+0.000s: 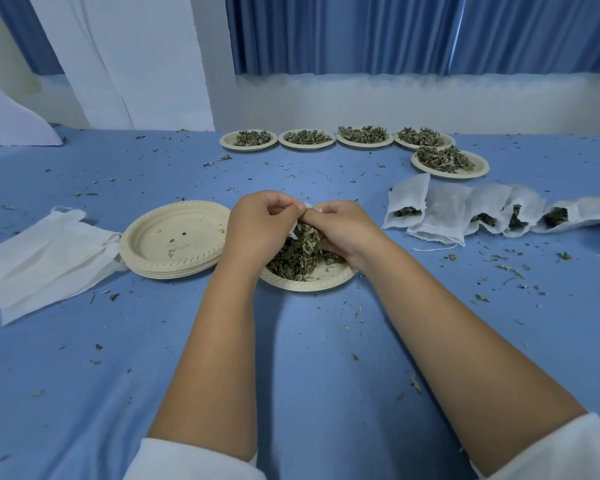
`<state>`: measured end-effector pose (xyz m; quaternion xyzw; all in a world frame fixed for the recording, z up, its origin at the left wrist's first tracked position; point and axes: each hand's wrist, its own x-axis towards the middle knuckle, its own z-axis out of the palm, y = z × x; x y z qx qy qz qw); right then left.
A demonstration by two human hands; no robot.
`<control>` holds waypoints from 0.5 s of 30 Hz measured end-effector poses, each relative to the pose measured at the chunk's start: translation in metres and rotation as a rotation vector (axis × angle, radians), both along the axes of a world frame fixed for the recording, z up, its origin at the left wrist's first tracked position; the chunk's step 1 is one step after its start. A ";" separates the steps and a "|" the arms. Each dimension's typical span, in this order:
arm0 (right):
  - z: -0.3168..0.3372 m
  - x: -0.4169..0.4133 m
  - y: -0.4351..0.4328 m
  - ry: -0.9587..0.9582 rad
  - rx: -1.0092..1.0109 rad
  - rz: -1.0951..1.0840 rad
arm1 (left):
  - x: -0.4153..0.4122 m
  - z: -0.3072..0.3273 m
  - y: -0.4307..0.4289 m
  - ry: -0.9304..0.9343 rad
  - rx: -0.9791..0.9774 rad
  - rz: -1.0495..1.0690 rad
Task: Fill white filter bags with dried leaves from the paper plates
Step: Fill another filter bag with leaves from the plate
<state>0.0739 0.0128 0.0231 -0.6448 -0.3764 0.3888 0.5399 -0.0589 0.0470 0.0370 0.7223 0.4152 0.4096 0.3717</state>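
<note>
Blue-clothed table [84,393], leaf-filled paper plates [224,142], filter bags [444,213], scattered crumbs [482,298]

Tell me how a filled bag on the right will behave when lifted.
Probably floppy: the filled bags lie limp and creased. Likely light: thin fabric, dry leaves. Their mouths look open, leaves showing, so tipping one may spill.

I had the left hand [260,223] and right hand [347,230] together over the plate [309,284] of dried leaves [295,258], both pinching a white filter bag [296,232]. To the right lay filled bags [440,216], and to the left a stack of empty plates [174,237].
</note>
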 end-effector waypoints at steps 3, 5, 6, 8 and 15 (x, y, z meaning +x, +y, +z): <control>0.009 0.004 -0.002 0.108 -0.009 0.060 | -0.001 -0.003 0.004 0.023 0.061 0.160; 0.017 0.009 -0.006 0.153 -0.029 0.086 | -0.001 -0.004 0.007 -0.026 0.065 0.231; 0.020 0.010 -0.008 0.164 -0.046 0.104 | -0.002 -0.005 0.008 -0.046 0.065 0.256; 0.023 0.010 -0.011 0.184 -0.081 0.151 | -0.002 -0.006 0.010 -0.056 0.068 0.284; 0.022 0.003 -0.012 0.243 0.023 0.124 | 0.000 -0.007 0.011 -0.011 0.051 0.278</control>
